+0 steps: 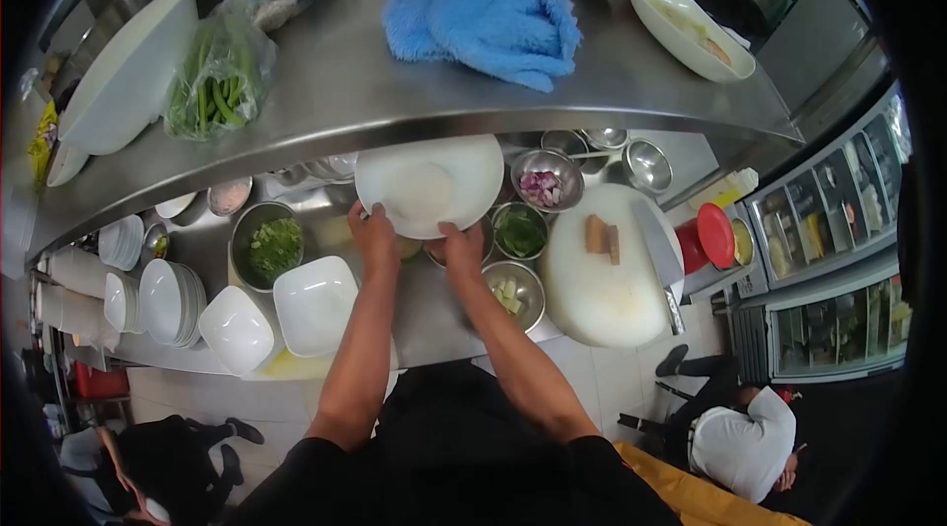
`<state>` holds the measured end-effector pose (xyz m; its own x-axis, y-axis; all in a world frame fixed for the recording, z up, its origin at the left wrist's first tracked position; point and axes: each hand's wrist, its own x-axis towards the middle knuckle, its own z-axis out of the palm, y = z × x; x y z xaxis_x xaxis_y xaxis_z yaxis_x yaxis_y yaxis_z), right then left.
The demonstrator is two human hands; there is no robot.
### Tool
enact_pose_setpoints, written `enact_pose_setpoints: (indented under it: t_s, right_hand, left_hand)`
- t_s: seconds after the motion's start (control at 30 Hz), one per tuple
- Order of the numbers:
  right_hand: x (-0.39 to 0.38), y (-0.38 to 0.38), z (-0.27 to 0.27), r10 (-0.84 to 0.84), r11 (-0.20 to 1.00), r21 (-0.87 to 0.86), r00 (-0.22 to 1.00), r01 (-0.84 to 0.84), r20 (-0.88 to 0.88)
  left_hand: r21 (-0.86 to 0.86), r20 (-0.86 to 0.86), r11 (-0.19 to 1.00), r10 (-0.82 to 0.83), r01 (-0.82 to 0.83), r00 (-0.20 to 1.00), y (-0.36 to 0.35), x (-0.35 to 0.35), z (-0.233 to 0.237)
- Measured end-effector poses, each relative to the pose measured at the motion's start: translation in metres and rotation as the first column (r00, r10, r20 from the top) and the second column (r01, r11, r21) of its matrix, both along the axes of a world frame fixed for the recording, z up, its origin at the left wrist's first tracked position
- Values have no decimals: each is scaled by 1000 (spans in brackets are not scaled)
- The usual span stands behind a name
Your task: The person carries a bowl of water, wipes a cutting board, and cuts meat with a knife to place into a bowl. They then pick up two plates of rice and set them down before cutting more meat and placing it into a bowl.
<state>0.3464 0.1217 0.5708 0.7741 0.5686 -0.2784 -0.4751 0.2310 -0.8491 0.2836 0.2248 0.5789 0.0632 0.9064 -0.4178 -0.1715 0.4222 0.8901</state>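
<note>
Both hands hold a white plate [464, 166] by its near rim, over the steel counter and partly beneath the upper shelf. My left hand [375, 233] grips the rim at the left, and my right hand [460, 252] grips it at the lower right. A bowl of green leaves [520, 231] stands just right of my right hand, with a bowl of pale chopped pieces [514, 295] below it. Chopped purple onion [542, 188] fills another metal bowl. To the left of my left hand is a pot of chopped greens [275, 248]. Another bowl is partly hidden behind my right hand.
A round cutting board [602, 294] carries brown blocks [599, 234] and a cleaver [658, 250]. White square bowls [316, 304] and stacked dishes [170, 301] line the left. A blue towel [483, 13] lies on the overhead shelf [326, 82]. Two people are lower left and right.
</note>
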Motion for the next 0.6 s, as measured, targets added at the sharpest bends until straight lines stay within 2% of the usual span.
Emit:
enact_pose_setpoints:
  t_s: [0.07,0.1,0.17,0.2,0.23,0.27,0.3,0.33,0.37,0.43,0.47,0.5,0.53,0.6]
  right_hand:
    - [-3,32,-16,-48,994,98,994,58,-97]
    - [-8,43,-27,-48,992,107,993,59,-107]
    - [-9,54,-43,-25,989,146,996,37,-83]
    - [-11,46,-28,67,997,41,997,-66,-45]
    - [-9,36,-18,61,998,30,997,-60,-47]
    - [-6,22,-11,216,976,14,973,-216,-84]
    - [0,11,-7,362,932,11,924,-364,-121]
    - [7,1,-5,380,913,-73,902,-401,-204]
    - [18,-16,3,347,926,-77,914,-370,-209]
    - [41,-78,29,552,807,-299,831,-509,74]
    - [57,-111,38,551,812,-346,812,-469,192]
    - [75,-144,30,459,852,-456,785,-256,417]
    - [94,-177,17,392,861,-508,678,-32,622]
    - [136,-246,15,247,739,-572,646,356,722]
  left_hand:
    - [372,-80,925,115,-78,990,37,16,-55]
    - [382,-88,921,116,-74,989,47,16,-53]
    - [431,-313,902,178,-27,933,62,24,-48]
    - [429,-312,903,172,-23,934,74,28,-51]
    - [431,-237,902,159,-43,958,86,27,-60]
    - [426,-163,903,146,-63,976,90,23,-69]
    - [456,-294,889,196,-43,935,86,20,-61]
    - [488,-416,873,241,-8,877,85,18,-52]
    - [494,-486,864,186,93,854,102,11,-70]
    - [652,-316,755,190,67,929,143,3,-144]
    - [594,-396,800,193,90,898,151,-2,-137]
    - [614,-432,788,277,55,858,87,6,-53]
    - [629,-334,777,306,-31,891,47,14,-13]
    - [725,-333,667,117,175,935,-21,23,26]
